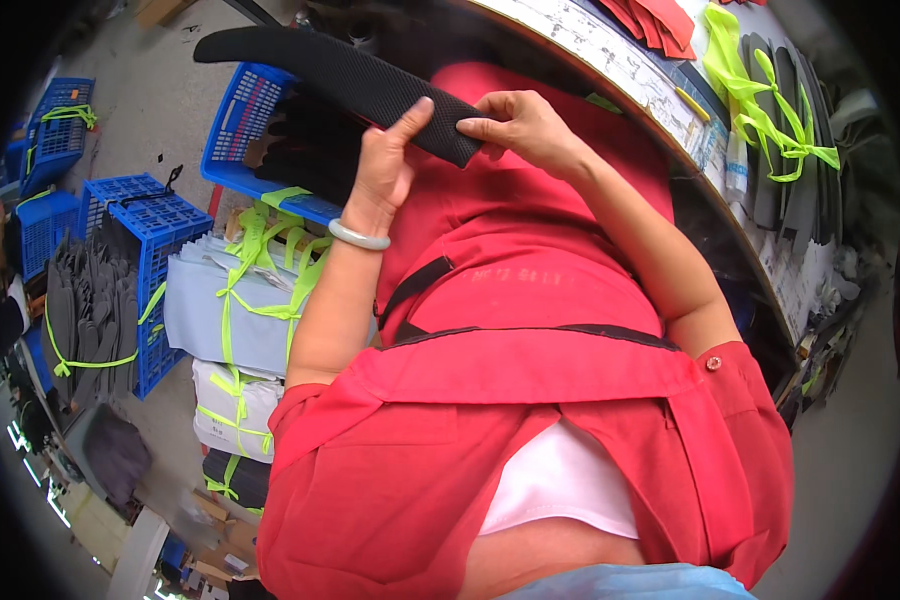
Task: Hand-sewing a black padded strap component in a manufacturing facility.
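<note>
left hand point(385, 165): gripping black mesh strip point(340, 75) midway
right hand point(520, 125): pinching strip's near end
blue crate point(255, 130): just below strip, left of it

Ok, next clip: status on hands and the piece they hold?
Left hand and right hand both grip the black curved strip. Strip held in the air over the blue crate. Nothing blocking.

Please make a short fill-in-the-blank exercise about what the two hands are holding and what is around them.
Both hands hold one long black textured ____.
The left hand wears a pale ____ at the wrist.
The right hand pinches the strip's ____.
The blue crates stand on the person's ____ side.

Missing words: strip; bangle; end; left
</note>
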The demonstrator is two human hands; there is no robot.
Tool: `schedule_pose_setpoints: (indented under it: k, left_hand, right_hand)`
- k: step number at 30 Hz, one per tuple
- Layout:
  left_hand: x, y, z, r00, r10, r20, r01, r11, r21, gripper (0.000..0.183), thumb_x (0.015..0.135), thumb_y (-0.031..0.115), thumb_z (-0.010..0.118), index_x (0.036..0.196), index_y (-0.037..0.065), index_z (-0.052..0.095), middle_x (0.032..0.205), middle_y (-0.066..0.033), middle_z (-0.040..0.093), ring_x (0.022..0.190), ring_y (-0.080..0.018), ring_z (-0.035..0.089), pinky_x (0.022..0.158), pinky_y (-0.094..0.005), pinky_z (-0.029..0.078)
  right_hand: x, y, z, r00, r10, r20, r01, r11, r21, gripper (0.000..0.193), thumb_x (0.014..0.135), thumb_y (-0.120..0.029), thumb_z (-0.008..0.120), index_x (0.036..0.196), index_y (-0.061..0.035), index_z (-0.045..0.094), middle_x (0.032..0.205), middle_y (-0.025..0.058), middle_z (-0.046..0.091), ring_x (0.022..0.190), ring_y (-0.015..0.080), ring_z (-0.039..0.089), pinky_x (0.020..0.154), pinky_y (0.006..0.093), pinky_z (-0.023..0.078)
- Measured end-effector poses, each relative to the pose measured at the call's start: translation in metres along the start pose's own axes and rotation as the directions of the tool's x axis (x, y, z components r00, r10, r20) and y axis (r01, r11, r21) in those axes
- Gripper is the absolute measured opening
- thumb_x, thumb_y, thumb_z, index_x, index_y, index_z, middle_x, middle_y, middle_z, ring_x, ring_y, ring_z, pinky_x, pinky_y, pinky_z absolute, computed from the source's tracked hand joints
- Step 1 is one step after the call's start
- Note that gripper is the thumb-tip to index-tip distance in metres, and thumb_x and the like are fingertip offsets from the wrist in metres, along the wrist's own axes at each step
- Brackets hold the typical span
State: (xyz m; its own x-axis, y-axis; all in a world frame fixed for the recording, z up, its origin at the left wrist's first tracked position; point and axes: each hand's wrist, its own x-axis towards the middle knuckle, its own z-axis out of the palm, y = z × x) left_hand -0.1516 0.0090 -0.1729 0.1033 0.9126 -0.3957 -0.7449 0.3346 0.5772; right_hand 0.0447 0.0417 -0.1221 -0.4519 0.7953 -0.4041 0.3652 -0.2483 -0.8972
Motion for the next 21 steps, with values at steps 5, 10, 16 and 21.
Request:
schedule_pose_setpoints:
  k: [5, 10, 16, 21]
  left_hand:
    - [-0.015, -0.017, 0.001, 0.984, -0.123, 0.129, 0.099, 0.979, 0.18, 0.023, 0.086, 0.001, 0.068, 0.109, 0.0, 0.063, 0.098, -0.0079, 0.068, 0.084, -0.0167, 0.067, 0.063, -0.0274, 0.058]
    - [-0.015, -0.022, -0.006, 0.988, -0.075, 0.138, 0.038, 0.967, 0.252, 0.024, 0.085, -0.002, 0.067, 0.108, -0.001, 0.062, 0.097, -0.0078, 0.067, 0.08, -0.0151, 0.066, 0.063, -0.0269, 0.057]
    - [-0.017, -0.001, 0.002, 0.96, -0.178, 0.214, 0.049, 0.866, 0.498, 0.018, 0.087, 0.003, 0.067, 0.104, -0.001, 0.064, 0.085, -0.0049, 0.066, 0.072, -0.0126, 0.064, 0.063, -0.0251, 0.054]
    - [-0.038, 0.052, 0.051, 0.801, 0.232, 0.552, -0.59, 0.143, 0.795, 0.021, 0.08, 0.007, 0.072, 0.1, 0.001, 0.068, 0.08, -0.0075, 0.068, 0.071, -0.0198, 0.064, 0.071, -0.0313, 0.052]
  right_hand:
    - [0.001, 0.011, 0.018, 0.893, -0.39, -0.222, 0.246, 0.839, -0.484, 0.025, 0.089, -0.021, 0.068, 0.096, 0.0028, 0.064, 0.077, 0.0034, 0.065, 0.064, 0.0117, 0.058, 0.06, 0.0276, 0.048]
    - [0.0, -0.001, 0.02, 0.994, -0.039, -0.1, 0.034, 0.998, -0.053, 0.029, 0.09, -0.023, 0.065, 0.099, 0.0041, 0.064, 0.076, 0.0087, 0.065, 0.071, 0.0129, 0.062, 0.063, 0.0288, 0.049]
    - [0.01, 0.012, -0.001, 0.998, 0.012, -0.06, -0.011, 1.0, 0.026, 0.028, 0.09, -0.024, 0.066, 0.098, 0.003, 0.064, 0.075, 0.0075, 0.064, 0.063, 0.0124, 0.059, 0.056, 0.0289, 0.049]
    - [-0.007, -0.04, -0.06, 0.92, -0.355, 0.167, 0.385, 0.736, -0.557, 0.027, 0.086, -0.02, 0.067, 0.104, 0.0001, 0.062, 0.085, 0.0176, 0.063, 0.082, 0.0284, 0.062, 0.076, 0.0377, 0.047]
